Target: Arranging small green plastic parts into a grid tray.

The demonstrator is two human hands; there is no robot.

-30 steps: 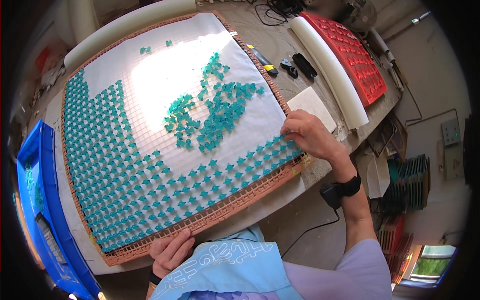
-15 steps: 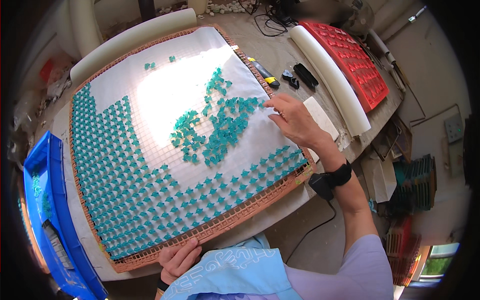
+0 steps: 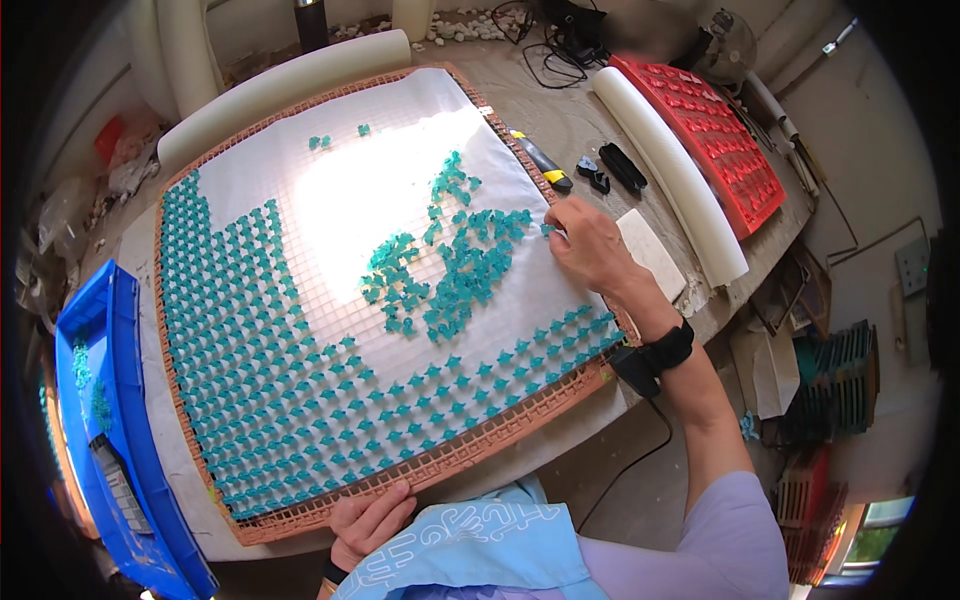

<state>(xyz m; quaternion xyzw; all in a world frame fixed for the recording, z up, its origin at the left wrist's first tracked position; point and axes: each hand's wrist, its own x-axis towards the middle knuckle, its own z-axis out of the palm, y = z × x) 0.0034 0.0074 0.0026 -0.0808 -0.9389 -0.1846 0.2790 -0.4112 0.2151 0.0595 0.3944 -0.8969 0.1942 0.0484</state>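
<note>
Between the thumb and fingers of my right hand (image 3: 590, 248) is a small teal piece (image 3: 548, 229), pinched just above the right side of the white sheet (image 3: 528, 262). Left of that hand lies a loose heap of teal star-like pieces (image 3: 468, 270), some overlapping. More of them stand in spaced rows (image 3: 250, 360) along the left and near sides. The sheet rests on a brown lattice tray (image 3: 430, 465) with a faint grid showing through. My left hand (image 3: 372, 522) is closed on the tray's near rim, its thumb side partly hidden.
A blue crate (image 3: 130, 420) with teal pieces stands at the left. White rolls (image 3: 290, 95) lie behind and at the right (image 3: 675, 170), beside a red moulded tray (image 3: 710, 150). A yellow-black cutter (image 3: 545, 165), black clips (image 3: 622, 168) and a white tile (image 3: 650, 258) lie nearby.
My right hand has come slightly away from the heap, now with a teal piece in its fingertips. The whole view has shifted a little; my left hand stays at the rim.
</note>
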